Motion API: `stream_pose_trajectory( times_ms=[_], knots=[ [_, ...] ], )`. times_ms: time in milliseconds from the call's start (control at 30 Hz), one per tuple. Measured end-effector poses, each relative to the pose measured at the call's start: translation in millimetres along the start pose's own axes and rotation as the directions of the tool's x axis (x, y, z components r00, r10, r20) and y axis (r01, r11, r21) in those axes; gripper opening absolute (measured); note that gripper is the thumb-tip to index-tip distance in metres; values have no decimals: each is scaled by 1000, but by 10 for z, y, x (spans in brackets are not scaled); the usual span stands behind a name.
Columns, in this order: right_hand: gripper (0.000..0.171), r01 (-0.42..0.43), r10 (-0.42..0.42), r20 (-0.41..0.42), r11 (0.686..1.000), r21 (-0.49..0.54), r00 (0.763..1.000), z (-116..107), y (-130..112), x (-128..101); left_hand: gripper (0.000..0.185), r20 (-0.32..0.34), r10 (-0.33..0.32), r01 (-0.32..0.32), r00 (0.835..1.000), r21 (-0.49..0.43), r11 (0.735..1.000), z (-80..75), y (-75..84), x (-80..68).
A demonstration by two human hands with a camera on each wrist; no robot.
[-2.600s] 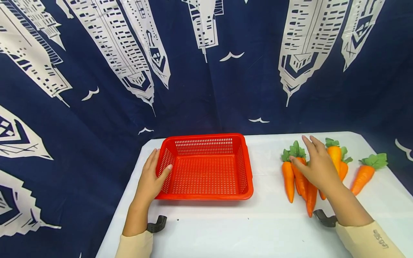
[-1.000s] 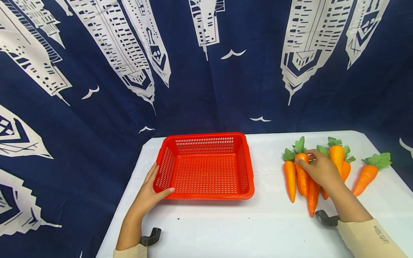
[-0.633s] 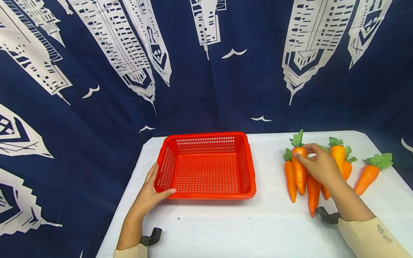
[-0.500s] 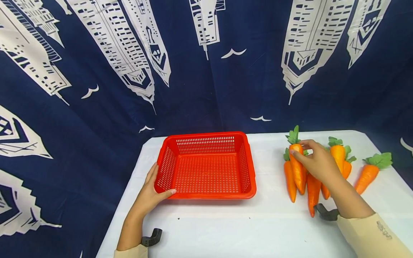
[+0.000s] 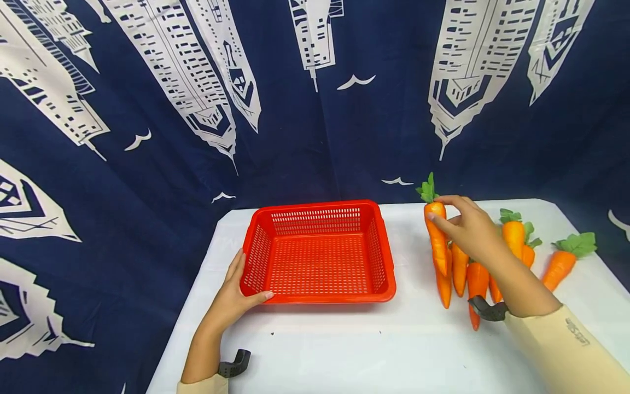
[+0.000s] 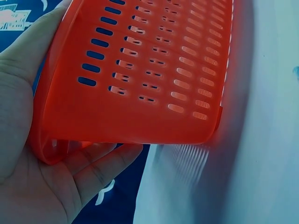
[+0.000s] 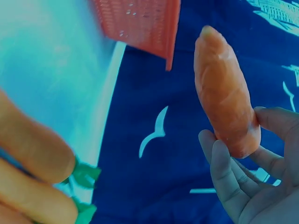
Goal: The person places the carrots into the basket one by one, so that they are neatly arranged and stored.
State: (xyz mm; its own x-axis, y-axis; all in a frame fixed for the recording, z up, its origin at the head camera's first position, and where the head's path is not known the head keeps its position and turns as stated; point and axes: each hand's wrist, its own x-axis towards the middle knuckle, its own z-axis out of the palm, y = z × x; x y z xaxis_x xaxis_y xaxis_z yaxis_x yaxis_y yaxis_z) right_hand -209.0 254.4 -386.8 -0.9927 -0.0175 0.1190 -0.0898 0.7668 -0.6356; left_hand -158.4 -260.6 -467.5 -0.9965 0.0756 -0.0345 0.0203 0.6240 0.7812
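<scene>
surface: a white-covered table [image 5: 315, 350] is seen, its far edge set against a navy fabric backdrop [image 5: 305, 164], on which white skyscrapers and gulls are printed, the towers appearing upside down. a few small dark specks are noted on the white near the front. a red slotted plastic basket [image 5: 325, 299] is placed upright left of centre, close to the far edge. on the right, a loose group of orange carrots [image 5: 477, 282] with green leafy tops is laid out, points toward the viewer; a single carrot [image 5: 560, 268] is set a little apart from it, farther right, tilted.

left hand [image 5: 232, 301]: thumb and fingers are parted widely round the near-left corner of the basket. the thumb is laid along the near rim, the fingers against the left side; contact is confirmed in the left wrist view.

right hand [image 5: 470, 227]: the upper part of one carrot [image 5: 436, 235] is pinched between thumb and fingers, just below the leaves. this carrot is held leaves up, slightly tilted, overlapping the leftmost of the group in the head view and well apart from the basket.

cream sleeves [image 5: 566, 342] are worn on both arms, with small dark lettering on the right one; a black device [image 5: 235, 364] is strapped at each wrist.
</scene>
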Motion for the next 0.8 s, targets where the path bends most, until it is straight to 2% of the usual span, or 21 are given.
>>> stream_pose_trajectory(
  times_ms=[267, 533, 800],
  knots=[
    [50, 91, -86, -66, 992, 83, 994, 65, -260, 147, 125, 1, 1, -1, 1000, 4, 1000, 51, 61, -21],
    [47, 89, -91, 4, 979, 183, 996, 214, -490, 320, 126, 2, 10, -10, 1000, 4, 1000, 78, 99, -17],
    [52, 132, -161, 51, 925, 356, 986, 454, -735, 500, 130, 15, 13, -13, 1000, 1, 1000, 119, 124, -8]
  ],
)
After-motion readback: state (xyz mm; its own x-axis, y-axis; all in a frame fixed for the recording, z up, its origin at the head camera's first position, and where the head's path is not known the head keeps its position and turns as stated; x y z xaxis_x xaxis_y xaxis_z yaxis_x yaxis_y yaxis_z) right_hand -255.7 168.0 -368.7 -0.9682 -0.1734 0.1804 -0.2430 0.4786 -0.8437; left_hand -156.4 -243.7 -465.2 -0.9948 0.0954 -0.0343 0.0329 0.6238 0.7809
